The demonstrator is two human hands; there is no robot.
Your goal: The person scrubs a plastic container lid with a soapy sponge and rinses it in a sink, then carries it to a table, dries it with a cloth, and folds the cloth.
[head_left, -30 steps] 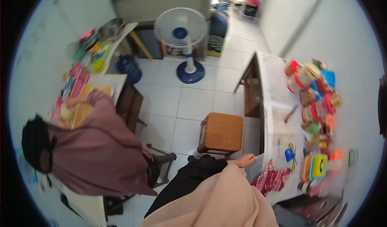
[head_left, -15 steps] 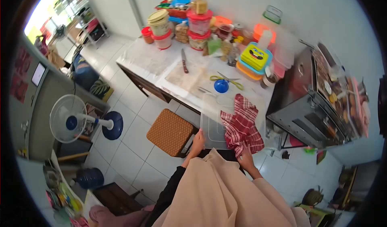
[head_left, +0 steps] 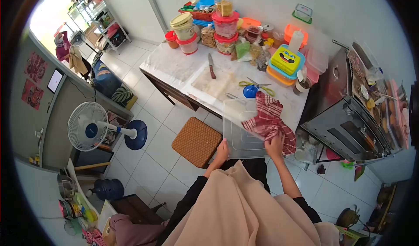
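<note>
A clear plastic rectangular lid (head_left: pixel 233 130) is held level in front of me, partly over the table's near edge. My left hand (head_left: pixel 222 151) is closed on its near left edge. My right hand (head_left: pixel 274 146) grips a red-and-white checked cloth (head_left: pixel 269 110), which lies bunched over the lid's right side. The cloth's far end reaches over the tabletop, close to a blue funnel (head_left: pixel 250 91) and yellow-green-handled scissors (head_left: pixel 266 89). The cloth covers part of the lid and some of my right fingers.
On the white-covered table (head_left: pixel 168 65) are a knife (head_left: pixel 211 67), a cutting board (head_left: pixel 209 83) and several tubs and bags. An oven (head_left: pixel 334 97) stands at the right. A woven stool (head_left: pixel 197 142) is left of my legs, with a standing fan (head_left: pixel 89 126) farther left.
My right hand has moved forward with the cloth, farther over the lid. The lid shows more fully and sits slightly farther forward. My left hand keeps its edge grip, and the camera view has shifted.
</note>
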